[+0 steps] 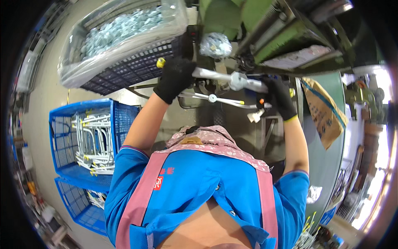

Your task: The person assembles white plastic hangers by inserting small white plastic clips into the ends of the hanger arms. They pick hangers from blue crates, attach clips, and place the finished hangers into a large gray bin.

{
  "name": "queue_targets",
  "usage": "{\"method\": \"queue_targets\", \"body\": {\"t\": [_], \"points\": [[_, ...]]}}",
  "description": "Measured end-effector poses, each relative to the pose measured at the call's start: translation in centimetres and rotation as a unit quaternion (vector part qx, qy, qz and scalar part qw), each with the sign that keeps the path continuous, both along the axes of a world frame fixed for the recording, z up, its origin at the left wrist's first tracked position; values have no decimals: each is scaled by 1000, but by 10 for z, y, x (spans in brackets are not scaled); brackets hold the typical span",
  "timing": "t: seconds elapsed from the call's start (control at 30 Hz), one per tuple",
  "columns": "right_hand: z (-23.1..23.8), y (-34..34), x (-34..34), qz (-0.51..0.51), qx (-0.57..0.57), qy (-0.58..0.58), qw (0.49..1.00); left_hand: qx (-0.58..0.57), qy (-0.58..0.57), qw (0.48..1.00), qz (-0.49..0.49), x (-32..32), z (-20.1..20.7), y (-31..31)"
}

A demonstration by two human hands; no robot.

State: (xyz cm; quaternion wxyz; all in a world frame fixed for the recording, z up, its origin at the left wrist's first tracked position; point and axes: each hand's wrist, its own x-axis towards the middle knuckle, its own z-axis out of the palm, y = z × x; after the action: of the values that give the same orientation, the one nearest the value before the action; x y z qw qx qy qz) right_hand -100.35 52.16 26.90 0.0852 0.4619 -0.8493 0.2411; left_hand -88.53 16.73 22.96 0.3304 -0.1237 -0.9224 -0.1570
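A person in a blue shirt and pink apron works at a green machine [265,25] in the upper middle of the frame, both arms reaching up from the lower edge. A grey metal tube [232,78] lies across the upper centre, its long axis running left to right and dipping slightly to the right. The left hand [175,76], in a black glove, is closed around the tube's left end. The right hand [278,97], also gloved in black, is curled at the tube's right end, though whether it grips the tube itself cannot be told. Both hands are equally close, one at each end. Just below the tube hangs a thinner white bent tube [213,98] with yellow tips. At the upper left sits a dark crate [132,68] lined with a plastic bag of small pale parts. At the left, a blue crate [81,139] holds more white bent tubes. A brown paper sack [323,112] leans at the right.
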Motion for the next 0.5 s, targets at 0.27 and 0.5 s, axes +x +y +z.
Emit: {"method": "queue_targets", "body": {"t": [0.27,0.5], "points": [[-6,-26,33,163,134,26,977,86,-60,993,47,132,-26,32],[-54,-35,68,458,138,-112,871,167,-207,904,335,297,-23,195]]}}
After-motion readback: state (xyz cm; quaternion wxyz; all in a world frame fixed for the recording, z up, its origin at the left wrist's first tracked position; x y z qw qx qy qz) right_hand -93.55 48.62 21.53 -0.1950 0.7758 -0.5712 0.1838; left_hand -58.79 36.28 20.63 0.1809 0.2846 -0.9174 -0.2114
